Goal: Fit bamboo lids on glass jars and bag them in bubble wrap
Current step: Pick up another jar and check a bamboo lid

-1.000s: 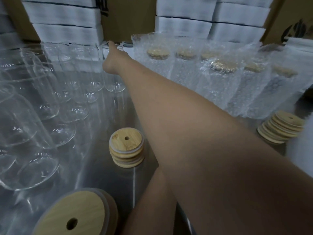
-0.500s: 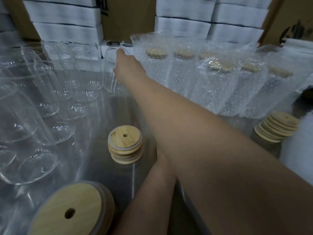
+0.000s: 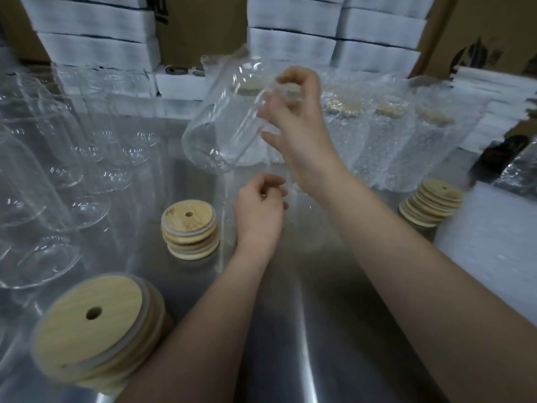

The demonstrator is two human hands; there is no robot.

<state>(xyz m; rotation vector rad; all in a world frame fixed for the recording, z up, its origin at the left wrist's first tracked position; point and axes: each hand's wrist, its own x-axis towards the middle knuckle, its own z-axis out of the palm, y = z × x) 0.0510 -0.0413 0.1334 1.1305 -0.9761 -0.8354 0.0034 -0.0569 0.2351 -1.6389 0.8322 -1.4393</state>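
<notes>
My right hand [image 3: 296, 123] grips an empty glass jar [image 3: 223, 123] by its mouth and holds it tilted in the air above the steel table, base toward the lower left. Just below it hovers my left hand [image 3: 260, 207], fingers loosely curled and holding nothing. A stack of bamboo lids [image 3: 190, 232] with a centre hole stands to the left of that hand. Another lid stack [image 3: 96, 324] sits close at the lower left, and a third lid stack [image 3: 430, 203] at the right. Bagged jars in bubble wrap [image 3: 386, 135] stand in a row behind.
Several empty glass jars [image 3: 58, 158] crowd the left of the steel table [image 3: 305, 330]. White boxes [image 3: 96, 33] and brown cartons [image 3: 200, 27] are stacked along the back. A white foam sheet pile [image 3: 491, 245] lies at the right edge.
My right hand has pulled back from the far row of jars, lifting one jar and tilting it toward me. My left hand has come up into view beneath it.
</notes>
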